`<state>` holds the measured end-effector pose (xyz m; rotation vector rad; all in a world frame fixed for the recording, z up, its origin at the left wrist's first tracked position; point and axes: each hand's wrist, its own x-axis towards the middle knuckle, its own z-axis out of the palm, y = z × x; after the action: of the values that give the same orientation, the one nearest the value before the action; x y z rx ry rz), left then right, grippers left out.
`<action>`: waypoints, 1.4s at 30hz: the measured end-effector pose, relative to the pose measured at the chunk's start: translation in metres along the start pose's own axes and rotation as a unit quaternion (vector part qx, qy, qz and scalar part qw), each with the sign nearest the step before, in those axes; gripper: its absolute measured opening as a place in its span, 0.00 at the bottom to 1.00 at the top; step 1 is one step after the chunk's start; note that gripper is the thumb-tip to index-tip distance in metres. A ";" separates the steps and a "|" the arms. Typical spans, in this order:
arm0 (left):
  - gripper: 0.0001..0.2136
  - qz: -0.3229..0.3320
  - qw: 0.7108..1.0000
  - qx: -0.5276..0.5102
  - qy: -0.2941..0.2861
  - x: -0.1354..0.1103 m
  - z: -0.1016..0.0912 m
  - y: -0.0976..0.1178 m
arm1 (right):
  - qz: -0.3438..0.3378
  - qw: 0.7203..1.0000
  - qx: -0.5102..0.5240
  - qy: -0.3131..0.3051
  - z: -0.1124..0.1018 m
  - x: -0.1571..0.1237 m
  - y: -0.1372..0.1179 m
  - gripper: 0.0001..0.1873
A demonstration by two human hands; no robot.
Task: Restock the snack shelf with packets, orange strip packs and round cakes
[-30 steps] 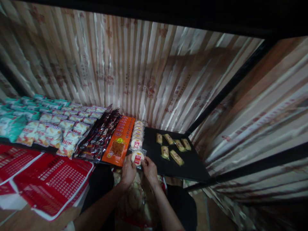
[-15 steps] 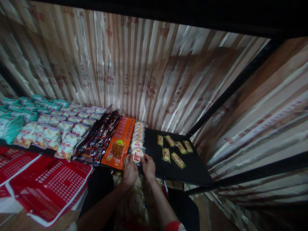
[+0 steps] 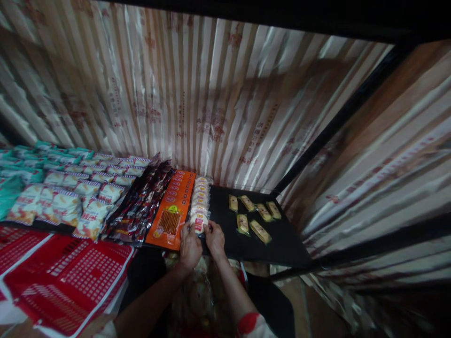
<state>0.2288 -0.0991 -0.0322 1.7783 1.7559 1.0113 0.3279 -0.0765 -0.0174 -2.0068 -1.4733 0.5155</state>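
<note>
A round white cake in a clear wrapper with a red label [image 3: 199,223] lies at the front end of a row of similar wrapped cakes [image 3: 200,195]. My left hand [image 3: 190,245] is closed on its left edge, and my right hand [image 3: 214,238] pinches its right edge. Just left of the row lies a flat orange snack bag [image 3: 172,209], close to my left fingers. Several small yellow wrapped cakes [image 3: 260,231] are spread to the right of my right hand.
The black shelf [image 3: 225,244] also carries dark shiny packets [image 3: 137,206], white snack bags [image 3: 68,206] and green bags [image 3: 14,197]. Red baskets [image 3: 70,277] stand below on the left. A large clear bag [image 3: 197,291] of round items sits between my legs. Striped sheeting [image 3: 197,94] hangs behind.
The camera view has shifted slightly. Both hands stay at the front wrapped cake, which now sits closer against the row.
</note>
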 end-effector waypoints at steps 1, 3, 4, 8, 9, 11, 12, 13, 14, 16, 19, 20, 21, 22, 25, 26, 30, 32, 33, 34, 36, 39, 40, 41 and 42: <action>0.23 0.001 1.000 0.003 -0.001 0.001 0.000 -0.001 | 0.002 1.000 0.004 0.001 0.000 0.001 0.000 0.15; 0.23 0.005 1.000 0.008 -0.003 0.002 0.002 -0.002 | 0.006 1.000 0.018 0.003 0.001 0.001 0.000 0.15; 0.23 0.008 1.000 0.010 -0.002 0.003 0.002 -0.003 | 0.007 1.000 0.025 0.002 0.001 0.002 0.000 0.15; 0.24 0.022 1.000 0.017 0.014 0.004 0.007 -0.006 | 0.005 0.999 0.051 -0.001 0.002 0.004 0.002 0.14; 0.24 0.024 0.999 0.021 0.019 0.005 0.007 -0.006 | 0.002 0.998 0.058 0.000 0.002 0.005 0.003 0.14; 0.23 0.025 0.999 0.027 0.024 0.006 0.009 -0.007 | -0.002 0.997 0.071 0.004 0.004 0.006 0.004 0.14; 0.23 0.024 0.999 0.030 0.026 0.006 0.009 -0.007 | -0.003 0.997 0.072 0.004 0.005 0.007 0.005 0.13; 0.23 0.023 0.999 0.033 0.028 0.006 0.010 -0.007 | -0.002 0.998 0.068 0.004 0.006 0.007 0.005 0.13; 0.23 0.023 0.999 0.037 0.029 0.007 0.010 -0.007 | 0.000 0.998 0.061 0.004 0.006 0.008 0.005 0.13; 0.23 0.022 0.998 0.051 0.030 0.007 0.011 -0.007 | 0.002 0.999 0.041 0.000 0.006 0.008 0.004 0.13; 0.23 0.023 0.997 0.069 0.025 0.007 0.013 -0.009 | 0.000 1.000 0.015 -0.007 0.005 0.009 0.003 0.13; 0.23 0.025 0.997 0.071 0.024 0.007 0.014 -0.009 | -0.002 1.000 0.007 -0.009 0.005 0.009 0.002 0.13; 0.23 0.027 0.997 0.071 0.025 0.007 0.014 -0.010 | -0.004 1.000 0.001 -0.009 0.005 0.009 0.002 0.13; 0.23 0.029 0.997 0.070 0.027 0.007 0.015 -0.011 | -0.006 1.000 -0.003 -0.010 0.005 0.009 0.002 0.13; 0.24 0.035 0.996 0.072 0.035 0.007 0.016 -0.014 | -0.010 1.000 -0.010 -0.013 0.006 0.011 0.003 0.13; 0.24 0.037 0.996 0.073 0.036 0.007 0.017 -0.014 | -0.009 1.000 -0.012 -0.015 0.006 0.012 0.003 0.13; 0.24 0.040 0.995 0.078 0.041 0.006 0.018 -0.015 | -0.007 1.000 0.003 -0.027 0.009 0.014 0.007 0.13; 0.25 0.046 0.995 0.078 0.045 0.004 0.018 -0.014 | -0.002 0.999 0.044 -0.027 0.010 0.014 0.009 0.15; 0.25 0.054 0.994 0.077 0.050 0.002 0.018 -0.012 | 0.000 0.997 0.072 -0.023 0.010 0.013 0.011 0.16; 0.25 0.067 0.993 0.075 0.056 -0.001 0.019 -0.011 | 0.000 0.995 0.100 -0.013 0.009 0.010 0.012 0.18; 0.24 0.101 0.990 0.068 0.066 -0.011 0.018 -0.006 | -0.009 0.988 0.151 0.019 0.007 0.002 0.015 0.19; 0.19 0.162 0.985 0.035 0.049 -0.036 0.020 0.001 | -0.041 0.977 0.198 0.065 -0.001 -0.022 0.024 0.17; 0.17 0.180 0.983 0.021 0.026 -0.047 0.021 0.002 | -0.055 0.973 0.215 0.069 -0.004 -0.033 0.029 0.17; 0.16 0.192 0.981 0.011 -0.003 -0.060 0.023 0.002 | -0.064 0.969 0.225 0.075 -0.007 -0.044 0.035 0.17; 0.15 0.192 0.981 0.003 -0.031 -0.072 0.026 0.001 | -0.064 0.970 0.226 0.068 -0.009 -0.057 0.043 0.17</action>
<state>0.2540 -0.1650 -0.0615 2.1795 1.4090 1.0820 0.3468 -0.1417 -0.0411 -1.5486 -1.2554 0.5856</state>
